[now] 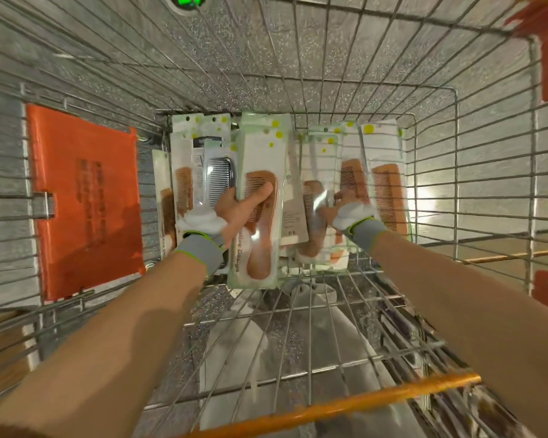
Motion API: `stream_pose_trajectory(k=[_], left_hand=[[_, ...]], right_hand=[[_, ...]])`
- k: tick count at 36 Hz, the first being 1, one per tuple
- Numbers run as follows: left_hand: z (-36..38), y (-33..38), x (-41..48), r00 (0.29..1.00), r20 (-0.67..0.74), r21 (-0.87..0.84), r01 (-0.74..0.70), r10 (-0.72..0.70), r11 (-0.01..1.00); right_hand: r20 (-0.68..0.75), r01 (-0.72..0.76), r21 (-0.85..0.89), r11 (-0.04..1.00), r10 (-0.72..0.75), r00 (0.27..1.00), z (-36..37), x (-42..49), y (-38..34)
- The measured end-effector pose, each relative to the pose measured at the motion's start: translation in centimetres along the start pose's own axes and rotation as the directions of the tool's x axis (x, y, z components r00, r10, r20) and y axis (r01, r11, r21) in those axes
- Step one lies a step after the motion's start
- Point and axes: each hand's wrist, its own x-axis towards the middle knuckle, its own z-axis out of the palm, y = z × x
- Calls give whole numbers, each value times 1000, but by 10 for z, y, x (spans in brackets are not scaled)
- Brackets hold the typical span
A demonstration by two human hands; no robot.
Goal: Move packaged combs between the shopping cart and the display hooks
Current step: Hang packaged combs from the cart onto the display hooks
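Left hand (238, 210) grips a clear-plastic brown comb pack (257, 263), likely light and slippery, round its middle; right hand (348, 210), at three o'clock, grip too blurred to tell.

Lettering runs lengthwise along the edge of the comb package (261, 235) gripped by the left hand (234, 207): "Design" reads clearly, while the word before it, ending in something like "-ative", is too smeared to settle. A matching strip peeks out on the far-left package (165, 197), just a few letters, not legible. The orange panel (86, 197) on the shopping cart (456, 153) wall carries a block of dark print, all blur. The white back label (293, 213) between the hands has print too small to read, and the glare-struck package (314, 216) at the right hand (345, 207) gives nothing
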Motion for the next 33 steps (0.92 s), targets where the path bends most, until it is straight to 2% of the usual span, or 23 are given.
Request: stream_pose_trajectory(k=[3, 11, 14, 17, 22, 25, 27, 31, 33], left_hand=[[-1, -8, 2, 999, -26, 2, 24, -24, 1000], [-4, -8, 2, 998, -40, 0, 47, -47, 999], [-1, -2, -2, 998, -42, -3, 39, -39, 999], [3, 6, -10, 999, -21, 0, 37, -37, 999], [14, 30, -41, 998, 28, -10, 49, -49, 999], [20, 56, -65, 997, 71, 0, 30, -30, 1000], [21, 77, -88, 992, 129, 22, -22, 19, 1000], [21, 103, -102, 978, 178, 57, -118, 106, 991], [22, 128, -146, 941, 296, 78, -192, 161, 978]], right_hand=[[-7, -3, 80, 997, 4, 1000, 2, 2, -5], [-8, 6, 32, 999, -5, 1000, 3, 12, 0], [-12, -25, 161, 987, 27, 1000, -5, 1, 1], [-29, 59, 387, 920, -52, 998, -16, -9, 8], [-161, 135, 520, 844, -58, 985, -51, -64, 9], [-269, 229, 627, 744, -68, 961, -71, -113, 0], [-329, 285, 702, 653, -58, 942, -79, -153, -1], [-316, 282, 779, 560, -38, 948, -85, -192, -8], [-420, 340, 793, 505, 50, 906, -88, -244, -2]])
